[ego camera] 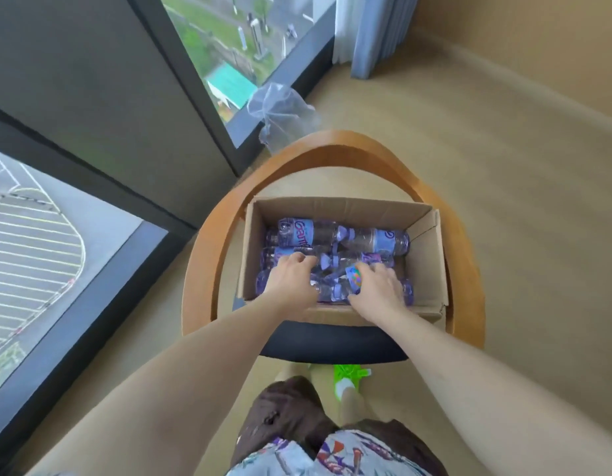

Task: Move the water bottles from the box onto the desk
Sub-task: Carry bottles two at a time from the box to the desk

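Note:
An open cardboard box [431,255] sits on a chair seat and holds several clear water bottles with blue-purple labels, lying on their sides. One bottle [297,233] lies at the far left, another [383,240] at the far right. My left hand [290,278] is inside the box with its fingers curled over a bottle in the near left row. My right hand [376,286] is inside too, fingers curled round a bottle on the near right, beside a coloured label [353,275]. The bottles under both hands are mostly hidden. No desk is in view.
The box rests on a wooden armchair [332,142] with a dark seat cushion [332,341]. Floor-to-ceiling windows run along the left. A clear plastic bag [280,111] lies on the beige floor behind the chair. A curtain [373,32] hangs at the back.

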### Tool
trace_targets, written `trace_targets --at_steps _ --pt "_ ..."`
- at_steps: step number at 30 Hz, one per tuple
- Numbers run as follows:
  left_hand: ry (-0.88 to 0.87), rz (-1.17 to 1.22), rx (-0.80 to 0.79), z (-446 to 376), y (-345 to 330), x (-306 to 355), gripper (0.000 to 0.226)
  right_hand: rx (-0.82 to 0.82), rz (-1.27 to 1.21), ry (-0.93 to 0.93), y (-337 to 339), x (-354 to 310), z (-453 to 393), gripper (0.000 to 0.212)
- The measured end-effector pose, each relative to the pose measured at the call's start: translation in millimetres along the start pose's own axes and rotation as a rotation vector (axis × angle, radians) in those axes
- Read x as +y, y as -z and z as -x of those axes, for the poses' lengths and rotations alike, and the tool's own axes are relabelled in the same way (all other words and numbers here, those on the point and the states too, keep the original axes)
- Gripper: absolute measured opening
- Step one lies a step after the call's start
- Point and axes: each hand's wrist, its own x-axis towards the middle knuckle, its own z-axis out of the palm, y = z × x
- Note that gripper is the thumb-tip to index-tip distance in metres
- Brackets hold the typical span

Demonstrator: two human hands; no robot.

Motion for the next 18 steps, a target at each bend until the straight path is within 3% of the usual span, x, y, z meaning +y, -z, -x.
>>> trace_targets --at_steps 7,12,18 --pt "-0.173 -0.26 -0.213 -67.5 -8.8 -32.6 0.072 -0.168 0.356 0.151 -25.7 -0.1 -63.5 0.08" --pt "-0.232 -0.371 -0.416 -86.0 -22.8 -41.5 0.066 -0.155 0.521 0.285 -58.0 -4.3 -85.7 0.069" --pt "-0.221 -0.469 -0.492 -99.1 -24.2 -30.1 0.067 -0.167 0.586 0.274 -57.9 -3.0 -98.5 0.06"
